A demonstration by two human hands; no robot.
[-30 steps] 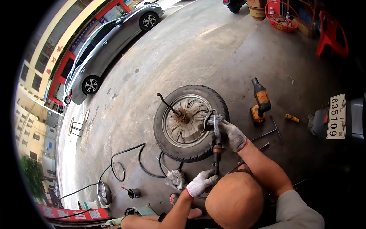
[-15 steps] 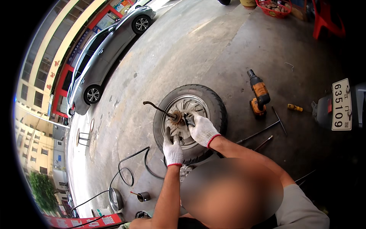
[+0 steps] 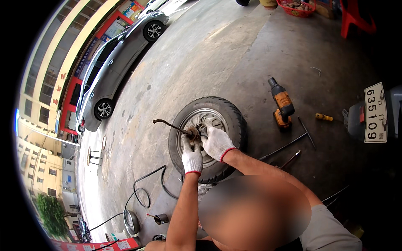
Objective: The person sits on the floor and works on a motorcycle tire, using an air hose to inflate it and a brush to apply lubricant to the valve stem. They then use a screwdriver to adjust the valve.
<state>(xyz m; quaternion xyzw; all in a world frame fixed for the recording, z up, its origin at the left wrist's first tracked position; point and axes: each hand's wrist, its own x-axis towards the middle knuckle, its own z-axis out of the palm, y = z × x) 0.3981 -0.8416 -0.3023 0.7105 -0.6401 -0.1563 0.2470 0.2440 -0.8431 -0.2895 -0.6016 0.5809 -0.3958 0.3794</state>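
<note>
A wheel with a black tyre and a silver cast hub lies flat on the floor before me. From its middle rises a rusty round axle fitting, with a dark bent cable reaching out to the left. My left hand, in a white knitted glove, has its fingers closed about the near side of that fitting. Right beside it, my gloved right hand pinches a small dark piece against the hub. Its fingers cover most of that piece, so its kind stays hidden.
Right of the wheel lie an orange-and-black cordless impact wrench, a T-handle wrench and a yellow-handled tool. A black hose curls at the left near a metal bowl and a cup. A grey car stands far left.
My left hand has moved up from the hub face to the rusty fitting, its fingers closing in. The right hand has shifted slightly left and down. The view has tilted slightly.
</note>
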